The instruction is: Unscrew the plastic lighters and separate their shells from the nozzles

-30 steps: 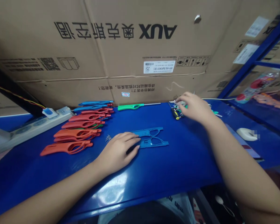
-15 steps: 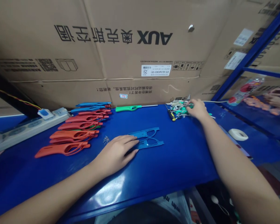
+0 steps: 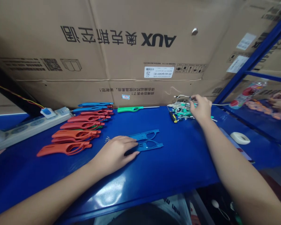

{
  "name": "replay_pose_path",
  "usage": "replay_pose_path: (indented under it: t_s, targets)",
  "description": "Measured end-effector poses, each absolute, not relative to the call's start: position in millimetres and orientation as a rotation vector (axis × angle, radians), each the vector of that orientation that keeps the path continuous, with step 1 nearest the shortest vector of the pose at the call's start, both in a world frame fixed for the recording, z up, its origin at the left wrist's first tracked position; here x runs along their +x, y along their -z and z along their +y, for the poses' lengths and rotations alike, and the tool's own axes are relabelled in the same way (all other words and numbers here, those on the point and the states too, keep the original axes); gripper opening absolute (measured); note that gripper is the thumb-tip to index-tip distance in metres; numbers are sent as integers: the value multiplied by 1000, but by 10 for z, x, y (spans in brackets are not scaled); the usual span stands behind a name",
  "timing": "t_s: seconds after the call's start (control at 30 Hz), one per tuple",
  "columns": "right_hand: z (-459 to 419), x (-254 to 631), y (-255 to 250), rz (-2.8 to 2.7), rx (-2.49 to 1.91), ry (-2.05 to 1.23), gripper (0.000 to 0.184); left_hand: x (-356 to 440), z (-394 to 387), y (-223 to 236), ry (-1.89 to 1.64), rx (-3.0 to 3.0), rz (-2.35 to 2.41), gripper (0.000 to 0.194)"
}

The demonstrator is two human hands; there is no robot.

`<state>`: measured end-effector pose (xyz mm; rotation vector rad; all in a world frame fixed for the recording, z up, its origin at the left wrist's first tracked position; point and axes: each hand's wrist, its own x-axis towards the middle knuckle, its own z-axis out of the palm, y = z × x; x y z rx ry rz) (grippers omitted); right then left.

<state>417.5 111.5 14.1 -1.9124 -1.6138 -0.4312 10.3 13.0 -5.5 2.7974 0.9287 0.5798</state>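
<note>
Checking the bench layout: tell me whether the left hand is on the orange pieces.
No, the left hand rests on the blue plastic frames, with the orange plastic pieces lying apart from it.

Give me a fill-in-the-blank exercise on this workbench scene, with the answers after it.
1. The left hand rests on two plastic frames coloured ____.
2. A screwdriver lies to the ____ of the right hand.
3. The long-nosed lighter has a ____ handle.
4. The cardboard carton behind the table shows the brand ____ upside down.

Answers: blue; left; green; AUX.
</note>
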Motion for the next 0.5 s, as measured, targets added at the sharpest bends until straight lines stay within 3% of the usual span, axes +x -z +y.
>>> replay_pose_path:
  t_s: [0.13,0.3,0.5]
  targets:
    - [1038,3978,-276,-1718,-1666,493,29,46,174,12,-492,2797,955,24]
    - [864,3609,-379,-1987,-1378,282,24,-27,243,-97,-434,2770,967,22]
    - [646,3188,-330,-2329,-1136,116,22,14,180,-78,-979,2529,1213,61]
